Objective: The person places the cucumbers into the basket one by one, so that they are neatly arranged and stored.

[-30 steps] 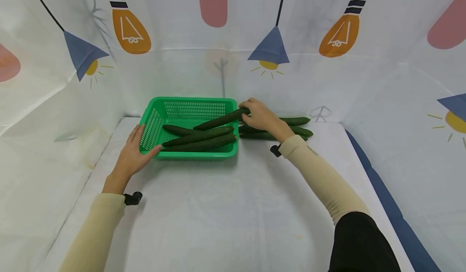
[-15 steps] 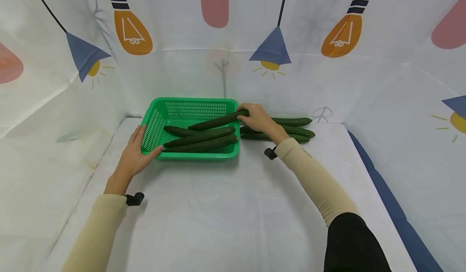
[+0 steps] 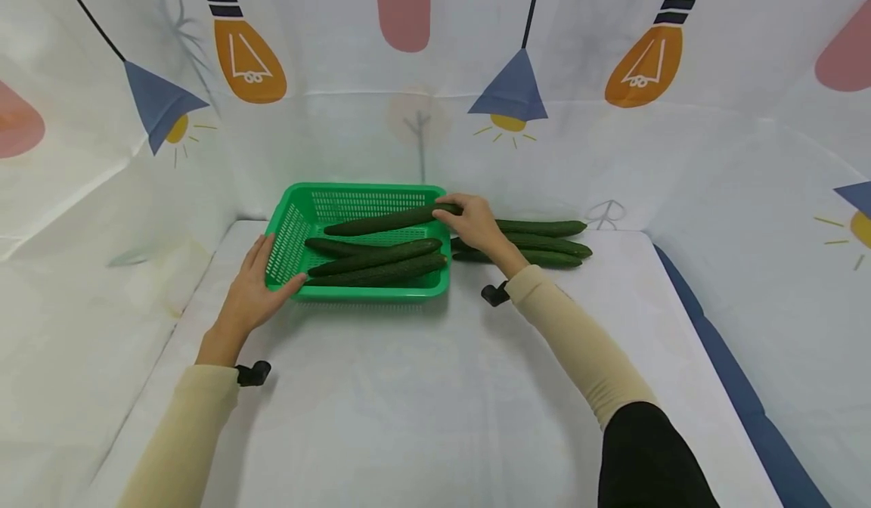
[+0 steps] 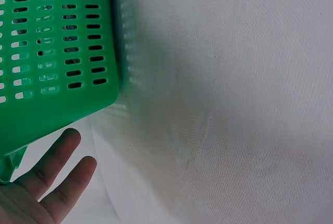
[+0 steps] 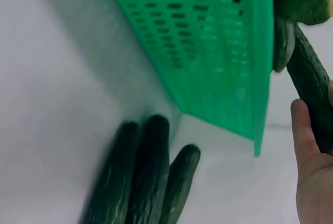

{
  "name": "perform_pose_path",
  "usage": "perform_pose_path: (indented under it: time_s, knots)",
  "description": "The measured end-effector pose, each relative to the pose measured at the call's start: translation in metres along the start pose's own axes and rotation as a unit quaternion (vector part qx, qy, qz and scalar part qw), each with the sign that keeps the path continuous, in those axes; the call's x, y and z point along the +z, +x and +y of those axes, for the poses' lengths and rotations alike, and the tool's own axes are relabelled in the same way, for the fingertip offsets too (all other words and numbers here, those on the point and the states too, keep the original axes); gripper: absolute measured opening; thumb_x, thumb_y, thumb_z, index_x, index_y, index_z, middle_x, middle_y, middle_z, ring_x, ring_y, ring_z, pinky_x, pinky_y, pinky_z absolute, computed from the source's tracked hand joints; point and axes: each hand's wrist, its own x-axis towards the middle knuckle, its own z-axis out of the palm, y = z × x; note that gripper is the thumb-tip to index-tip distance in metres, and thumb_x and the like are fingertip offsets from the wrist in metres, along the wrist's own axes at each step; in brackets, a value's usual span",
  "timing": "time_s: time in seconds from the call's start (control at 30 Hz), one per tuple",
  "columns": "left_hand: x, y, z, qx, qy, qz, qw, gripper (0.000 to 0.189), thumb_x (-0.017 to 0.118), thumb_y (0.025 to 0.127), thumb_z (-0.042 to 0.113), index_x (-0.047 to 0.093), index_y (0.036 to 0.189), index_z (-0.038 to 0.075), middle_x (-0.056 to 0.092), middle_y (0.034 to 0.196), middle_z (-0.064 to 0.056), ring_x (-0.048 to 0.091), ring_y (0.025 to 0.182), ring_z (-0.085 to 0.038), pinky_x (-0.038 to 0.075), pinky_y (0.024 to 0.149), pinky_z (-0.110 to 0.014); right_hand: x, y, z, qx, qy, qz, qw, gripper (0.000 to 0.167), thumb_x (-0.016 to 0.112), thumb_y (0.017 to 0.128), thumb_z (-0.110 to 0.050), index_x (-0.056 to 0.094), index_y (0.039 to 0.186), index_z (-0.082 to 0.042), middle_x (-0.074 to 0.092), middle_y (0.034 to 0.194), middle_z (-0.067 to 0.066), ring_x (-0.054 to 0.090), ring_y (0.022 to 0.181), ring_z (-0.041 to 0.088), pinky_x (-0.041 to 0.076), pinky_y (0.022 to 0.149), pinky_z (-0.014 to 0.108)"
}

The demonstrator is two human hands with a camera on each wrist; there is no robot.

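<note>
White lamp-printed sheet (image 3: 435, 69) behind green basket (image 3: 367, 293)

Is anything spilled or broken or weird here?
No, nothing stands out. Three cucumbers lie close together on the white table beside the green basket, three others lie inside it, and the right hand holds one more partly over it. I see no spill or break, though some parts are hidden.
</note>
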Motion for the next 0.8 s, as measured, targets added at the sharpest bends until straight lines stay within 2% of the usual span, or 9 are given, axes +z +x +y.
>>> perform_pose_path:
  time_s: [0.03, 0.13, 0.27, 0.4, 0.47, 0.53, 0.63, 0.7, 0.8]
  knots:
    - [0.000, 0.000, 0.000, 0.001, 0.000, 0.001, 1.0000, 0.099, 0.062, 0.095, 0.059, 0.004, 0.168, 0.025, 0.007, 0.174, -0.013, 0.025, 0.149, -0.057, 0.027, 0.103, -0.084, 0.002, 0.001, -0.001, -0.003, 0.004, -0.001, 1.0000, 0.039, 0.068, 0.101, -0.028, 0.068, 0.133, -0.004, 0.076, 0.105, 0.017, 0.054, 0.057, 0.026, 0.048, 0.065, 0.036]
    - [0.000, 0.000, 0.000, 0.002, 0.000, 0.001, 1.0000, 0.099, 0.062, 0.095, 0.059, 0.004, 0.168, 0.024, 0.007, 0.174, -0.014, 0.025, 0.149, -0.057, 0.028, 0.103, -0.084, 0.006, 0.003, -0.002, -0.006, 0.007, -0.004, 0.9999, 0.040, 0.068, 0.101, -0.028, 0.068, 0.133, -0.004, 0.076, 0.107, 0.016, 0.045, 0.051, 0.015, 0.044, 0.060, 0.032]
    - [-0.001, 0.000, 0.000, 0.000, 0.000, -0.001, 1.0000, 0.100, 0.062, 0.095, 0.059, 0.003, 0.168, 0.025, 0.007, 0.174, -0.013, 0.025, 0.149, -0.057, 0.027, 0.104, -0.084, 0.011, 0.003, 0.000, 0.007, -0.005, 0.000, 1.0000, 0.040, 0.068, 0.101, -0.028, 0.068, 0.134, -0.004, 0.073, 0.124, 0.014, 0.039, 0.048, 0.010, 0.045, 0.066, 0.032]
    - [-0.001, 0.000, -0.001, 0.000, 0.003, -0.002, 1.0000, 0.099, 0.062, 0.095, 0.059, 0.003, 0.168, 0.024, 0.006, 0.174, -0.013, 0.025, 0.149, -0.057, 0.028, 0.103, -0.084, 0.013, 0.001, 0.001, 0.009, -0.016, 0.008, 0.9998, 0.042, 0.067, 0.101, -0.028, 0.067, 0.135, -0.004, 0.069, 0.134, 0.015, 0.045, 0.051, 0.017, 0.049, 0.076, 0.037]
    - [-0.001, 0.000, -0.001, -0.001, 0.003, -0.003, 1.0000, 0.100, 0.062, 0.095, 0.059, 0.003, 0.168, 0.024, 0.005, 0.174, -0.012, 0.025, 0.149, -0.057, 0.027, 0.104, -0.084, 0.014, -0.002, 0.001, 0.004, -0.031, 0.009, 0.9995, 0.042, 0.068, 0.101, -0.028, 0.067, 0.135, -0.003, 0.068, 0.136, 0.015, 0.058, 0.061, 0.021, 0.053, 0.082, 0.039]
    - [-0.001, 0.000, 0.000, -0.002, 0.003, -0.006, 1.0000, 0.100, 0.061, 0.095, 0.059, 0.003, 0.168, 0.024, 0.005, 0.174, -0.013, 0.024, 0.150, -0.057, 0.027, 0.104, -0.084, 0.015, -0.004, 0.002, 0.003, -0.054, 0.008, 0.9985, 0.041, 0.069, 0.100, -0.027, 0.069, 0.133, -0.002, 0.067, 0.136, 0.017, 0.068, 0.082, 0.026, 0.055, 0.090, 0.042]
    - [-0.001, 0.000, 0.000, -0.004, 0.002, -0.008, 1.0000, 0.100, 0.061, 0.095, 0.060, 0.003, 0.168, 0.024, 0.005, 0.174, -0.012, 0.024, 0.150, -0.057, 0.027, 0.105, -0.083, 0.015, -0.007, 0.001, -0.001, -0.097, 0.004, 0.9953, 0.038, 0.071, 0.099, -0.025, 0.071, 0.130, -0.002, 0.067, 0.129, 0.018, 0.067, 0.108, 0.030, 0.055, 0.095, 0.044]
    - [-0.001, 0.000, 0.001, -0.002, 0.002, -0.007, 1.0000, 0.099, 0.061, 0.095, 0.060, 0.003, 0.168, 0.024, 0.005, 0.174, -0.013, 0.024, 0.149, -0.057, 0.027, 0.104, -0.084, 0.014, -0.008, 0.000, -0.002, -0.115, 0.001, 0.9934, 0.038, 0.072, 0.099, -0.024, 0.071, 0.129, -0.002, 0.066, 0.125, 0.019, 0.063, 0.112, 0.032, 0.055, 0.093, 0.045]
    - [-0.001, 0.000, 0.001, 0.000, 0.001, -0.007, 1.0000, 0.099, 0.061, 0.095, 0.059, 0.003, 0.168, 0.024, 0.005, 0.174, -0.013, 0.024, 0.149, -0.057, 0.027, 0.104, -0.084, 0.011, -0.009, -0.003, -0.006, -0.126, -0.005, 0.9920, 0.038, 0.072, 0.098, -0.024, 0.071, 0.128, -0.001, 0.067, 0.120, 0.019, 0.063, 0.105, 0.031, 0.055, 0.088, 0.044]
